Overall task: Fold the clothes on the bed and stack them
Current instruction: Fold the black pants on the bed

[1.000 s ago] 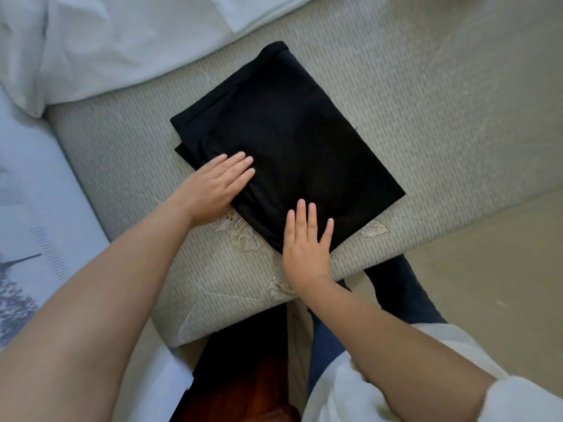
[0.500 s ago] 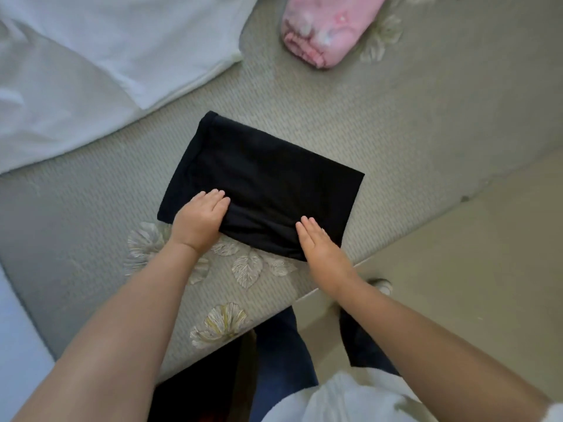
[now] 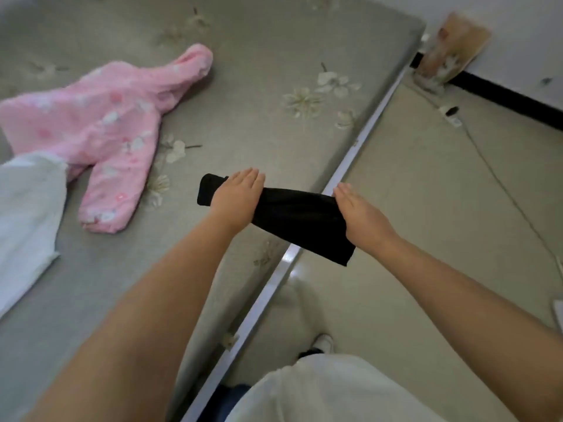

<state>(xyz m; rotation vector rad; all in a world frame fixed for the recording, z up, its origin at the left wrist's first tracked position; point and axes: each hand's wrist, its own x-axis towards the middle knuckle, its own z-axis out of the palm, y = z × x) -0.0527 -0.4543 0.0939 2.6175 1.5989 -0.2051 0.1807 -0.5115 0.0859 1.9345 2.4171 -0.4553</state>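
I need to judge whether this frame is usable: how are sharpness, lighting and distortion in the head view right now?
Head view: soft all over with motion smear, worst at the far pink garment and the object by the wall; the hands and black garment are readable. Lighting is even and dim, with glare on the bed's edge rail. Wide-angle bending stretches the forearms near the bottom.

Bed (image 3: 274, 56) with grey flower-patterned cover and pale edge rail; glossy beige floor (image 3: 426, 239); white wall (image 3: 518, 32) with black skirting (image 3: 502, 95); white cable (image 3: 502, 190) across floor.
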